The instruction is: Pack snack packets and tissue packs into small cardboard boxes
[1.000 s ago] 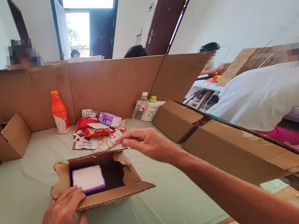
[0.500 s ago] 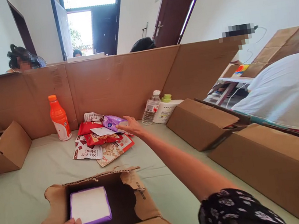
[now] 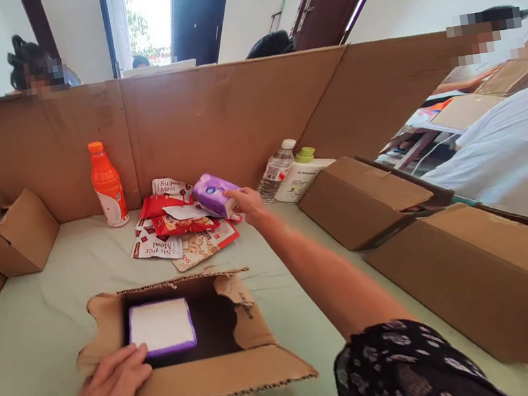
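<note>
Gripping a purple packet [image 3: 212, 195] at its right end, the right hand [image 3: 247, 201] reaches to the back right of a heap of flat food pouches [image 3: 202, 249] on a green, cloth-covered tabletop [image 3: 29, 342]. Its grip is closed, the far fingers hidden. The left hand [image 3: 107, 390] lies on the near left edge of an open cardboard box [image 3: 220, 374], fingertips at the corner of a white-faced packet [image 3: 161, 326] inside; I cannot tell whether it pinches the card. An orange bottle [image 3: 108, 187] stands left of the heap. Handling this well calls for light, even pressure on the purple wrapper, a straight lift clear of the pouches, and a left hand steadying the box.
</note>
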Motion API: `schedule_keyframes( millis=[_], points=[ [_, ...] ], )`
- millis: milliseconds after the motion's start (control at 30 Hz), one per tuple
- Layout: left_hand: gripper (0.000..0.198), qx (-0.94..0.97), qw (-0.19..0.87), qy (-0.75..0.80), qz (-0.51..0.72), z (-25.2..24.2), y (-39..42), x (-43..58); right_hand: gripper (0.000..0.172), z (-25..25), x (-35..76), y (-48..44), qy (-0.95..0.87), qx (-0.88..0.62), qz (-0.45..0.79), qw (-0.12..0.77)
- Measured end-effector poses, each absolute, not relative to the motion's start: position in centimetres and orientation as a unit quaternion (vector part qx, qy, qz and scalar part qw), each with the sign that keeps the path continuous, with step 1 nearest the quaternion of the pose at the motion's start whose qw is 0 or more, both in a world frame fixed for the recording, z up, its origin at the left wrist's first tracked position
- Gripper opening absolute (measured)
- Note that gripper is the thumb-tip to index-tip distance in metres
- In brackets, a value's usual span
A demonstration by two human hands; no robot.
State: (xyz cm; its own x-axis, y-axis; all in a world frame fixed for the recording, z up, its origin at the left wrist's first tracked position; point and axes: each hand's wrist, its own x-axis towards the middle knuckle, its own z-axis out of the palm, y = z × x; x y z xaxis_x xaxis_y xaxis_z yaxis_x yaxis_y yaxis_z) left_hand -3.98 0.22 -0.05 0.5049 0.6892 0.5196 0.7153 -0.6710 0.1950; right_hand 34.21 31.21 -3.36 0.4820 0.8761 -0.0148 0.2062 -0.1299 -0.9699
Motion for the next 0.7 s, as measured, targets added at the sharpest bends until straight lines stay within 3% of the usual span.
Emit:
schedule_keyframes(
  millis=[200,267,400,533,700],
  points=[
    [0.039,-0.854,0.026,-0.415,-0.312,0.6,0.1,-3.0,0.038,0.5,36.0,20.0,-0.404,-0.523,0.442,0.606],
    [0.035,-0.85,0.029,-0.417,-0.32,0.6,0.1,-2.9,0.041,2.4,36.3,15.7,-0.425,-0.488,0.474,0.597],
    [0.03,-0.844,0.01,-0.438,-0.308,0.6,0.3,-2.9,0.041,6.2,35.1,8.8,-0.489,-0.517,0.519,0.475],
    [0.029,-0.83,-0.024,-0.473,-0.296,0.7,0.2,-2.9,0.056,7.9,31.6,6.0,-0.576,-0.456,0.577,0.356],
    [0.034,-0.827,-0.041,-0.485,-0.284,0.7,-0.2,-2.7,0.056,7.2,27.8,6.6,-0.63,-0.45,0.547,0.317]
  ],
)
